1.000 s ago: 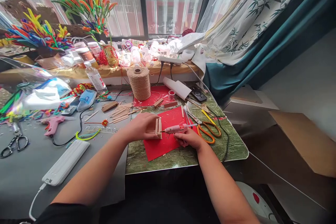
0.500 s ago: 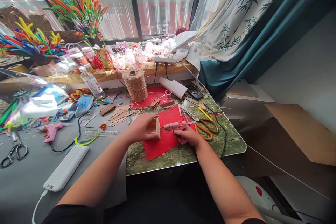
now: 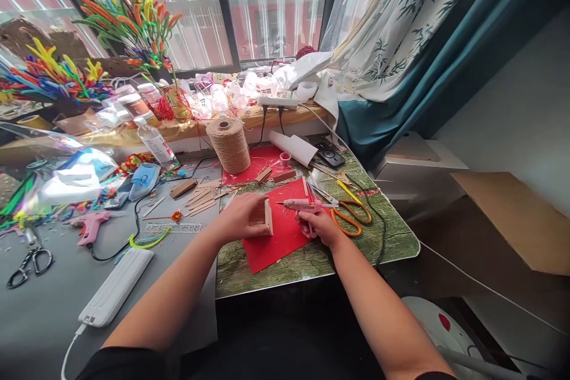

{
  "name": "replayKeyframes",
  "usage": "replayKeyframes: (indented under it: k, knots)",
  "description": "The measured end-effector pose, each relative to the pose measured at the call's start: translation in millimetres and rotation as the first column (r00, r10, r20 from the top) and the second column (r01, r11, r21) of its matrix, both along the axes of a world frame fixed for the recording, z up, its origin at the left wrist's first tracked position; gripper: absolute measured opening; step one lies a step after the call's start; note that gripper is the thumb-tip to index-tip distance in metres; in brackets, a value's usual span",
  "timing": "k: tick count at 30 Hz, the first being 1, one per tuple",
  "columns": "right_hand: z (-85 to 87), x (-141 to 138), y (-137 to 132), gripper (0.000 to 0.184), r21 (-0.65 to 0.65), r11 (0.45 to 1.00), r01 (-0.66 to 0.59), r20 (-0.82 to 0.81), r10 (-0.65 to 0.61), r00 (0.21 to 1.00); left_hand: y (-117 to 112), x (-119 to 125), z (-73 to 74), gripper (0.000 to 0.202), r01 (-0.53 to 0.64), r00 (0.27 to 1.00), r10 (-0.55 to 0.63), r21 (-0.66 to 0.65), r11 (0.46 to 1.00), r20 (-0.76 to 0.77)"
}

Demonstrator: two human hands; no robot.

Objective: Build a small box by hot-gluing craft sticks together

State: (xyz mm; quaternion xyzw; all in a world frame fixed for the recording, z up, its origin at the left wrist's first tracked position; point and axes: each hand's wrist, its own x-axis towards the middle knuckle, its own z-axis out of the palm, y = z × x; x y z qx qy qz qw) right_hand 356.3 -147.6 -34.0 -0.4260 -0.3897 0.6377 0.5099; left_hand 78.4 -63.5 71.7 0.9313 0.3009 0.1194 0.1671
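Observation:
My left hand (image 3: 238,218) is closed around a small wooden box (image 3: 268,217) made of thin sticks, thumb on the near side and fingers over the far side. The box rests over the left part of a red sheet (image 3: 280,252). In my right hand (image 3: 321,227) is a pink hot glue gun (image 3: 303,205), its nozzle pointing left, a short way off the box's edge. A glue stick pokes out of its back end. Just right of that hand lie scissors with orange handles (image 3: 350,218).
Loose wooden sticks (image 3: 202,196) lie beyond my left hand. A twine spool (image 3: 228,145) stands behind them. On the left are a second pink glue gun (image 3: 92,227), a white power strip (image 3: 116,287) and black-handled scissors (image 3: 30,266). A cable runs along the right table edge.
The glue gun has moved slightly up and to the right, so its nozzle is now apart from the box. My left hand keeps its hold on the box.

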Motion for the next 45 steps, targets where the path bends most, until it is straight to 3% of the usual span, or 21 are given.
replayKeyframes:
  k: [6,15,26,45]
  knots:
    - [3.2,-2.0,0.2,0.031,0.000,1.000,0.028,-0.030,-0.028,0.999,-1.2,1.8,0.8,0.081,-0.007,1.000,0.006,-0.006,1.000,-0.026]
    - [5.8,0.4,2.4,0.027,0.032,0.994,0.103,-0.126,-0.098,0.987,-1.1,5.4,3.2,0.096,-0.008,0.999,0.008,-0.007,1.000,-0.053]
    - [10.6,-0.1,2.8,0.029,0.022,0.994,0.103,-0.134,-0.099,0.986,1.0,0.9,-0.7,0.096,0.043,0.999,-0.043,-0.026,0.999,-0.010]
    - [3.7,0.1,2.8,0.028,0.020,0.996,0.088,-0.107,-0.086,0.991,2.0,3.4,-5.8,0.097,0.006,1.000,-0.007,-0.051,0.999,-0.004]
